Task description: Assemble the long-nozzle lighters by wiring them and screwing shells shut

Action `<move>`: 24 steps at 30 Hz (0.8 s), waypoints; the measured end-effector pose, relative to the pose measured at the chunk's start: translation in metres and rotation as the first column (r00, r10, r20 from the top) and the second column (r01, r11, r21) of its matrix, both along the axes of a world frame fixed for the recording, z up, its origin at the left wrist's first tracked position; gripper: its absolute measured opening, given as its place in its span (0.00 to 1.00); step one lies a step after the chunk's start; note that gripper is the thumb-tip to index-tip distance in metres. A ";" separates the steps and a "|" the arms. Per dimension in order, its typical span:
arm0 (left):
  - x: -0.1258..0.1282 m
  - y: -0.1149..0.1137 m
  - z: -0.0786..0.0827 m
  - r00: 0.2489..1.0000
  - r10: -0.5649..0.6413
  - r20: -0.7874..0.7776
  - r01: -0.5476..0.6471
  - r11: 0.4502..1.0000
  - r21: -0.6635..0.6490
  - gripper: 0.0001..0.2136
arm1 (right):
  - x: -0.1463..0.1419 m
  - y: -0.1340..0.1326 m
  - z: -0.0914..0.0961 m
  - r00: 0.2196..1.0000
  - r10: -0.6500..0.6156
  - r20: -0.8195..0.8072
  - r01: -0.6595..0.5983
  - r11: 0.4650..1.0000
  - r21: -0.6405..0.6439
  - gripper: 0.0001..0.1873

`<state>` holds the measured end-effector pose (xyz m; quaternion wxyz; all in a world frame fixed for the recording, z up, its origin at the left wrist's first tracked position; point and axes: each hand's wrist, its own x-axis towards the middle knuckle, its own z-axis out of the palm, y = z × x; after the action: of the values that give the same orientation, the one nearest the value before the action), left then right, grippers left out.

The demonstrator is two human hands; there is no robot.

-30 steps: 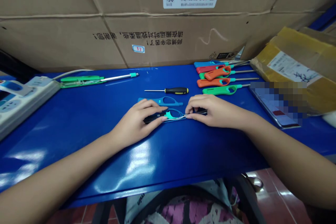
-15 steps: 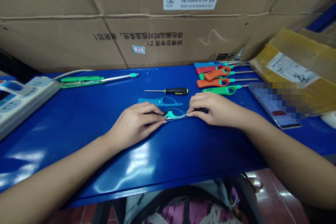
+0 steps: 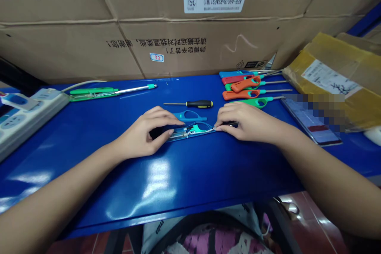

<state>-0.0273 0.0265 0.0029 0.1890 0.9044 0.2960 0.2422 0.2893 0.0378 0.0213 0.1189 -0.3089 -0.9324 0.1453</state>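
An opened blue gas lighter (image 3: 193,130) lies in front of me, its wires, clear tank and turquoise trigger exposed. Over its left end my left hand (image 3: 149,131) is spread, thumb apart from the fingers; whether the thumb touches the casing is hard to tell. At the right end, my right hand (image 3: 241,121) pinches the lighter's metal tube, which is mostly hidden by the fingers. The loose blue casing half (image 3: 190,116) rests just behind, partly covered by my left fingers. Farther back lies a black and yellow screwdriver (image 3: 199,104).
Several assembled lighters (image 3: 241,94) are piled at the back right, beside a phone (image 3: 312,121) and a yellow-taped box (image 3: 336,75). An opened green lighter (image 3: 95,94) lies left, near a white power strip (image 3: 26,115). A big carton (image 3: 166,27) stands behind the blue table (image 3: 127,186).
My left hand has moved left and its fingers have spread from their pinch, uncovering the lighter's tank and wires. My right hand keeps its pinch at the right end.
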 end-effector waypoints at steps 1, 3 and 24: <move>-0.001 0.001 0.000 0.999 -0.017 -0.029 0.016 1.000 -0.006 0.14 | 0.001 0.001 0.000 1.000 -0.004 0.000 0.004 1.000 -0.009 0.07; -0.001 0.001 0.000 0.995 -0.040 -0.092 0.038 0.999 -0.022 0.15 | 0.001 0.001 0.000 1.000 -0.007 -0.003 0.006 1.000 -0.030 0.06; 0.001 -0.004 0.002 0.973 -0.085 -0.216 0.123 0.978 0.170 0.23 | -0.020 -0.014 -0.009 0.998 0.036 -0.056 -0.029 0.992 0.122 0.07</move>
<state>-0.0264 0.0223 0.0046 0.0862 0.9526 0.2428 0.1620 0.2697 0.0238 0.0119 0.1621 -0.2816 -0.9405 0.0994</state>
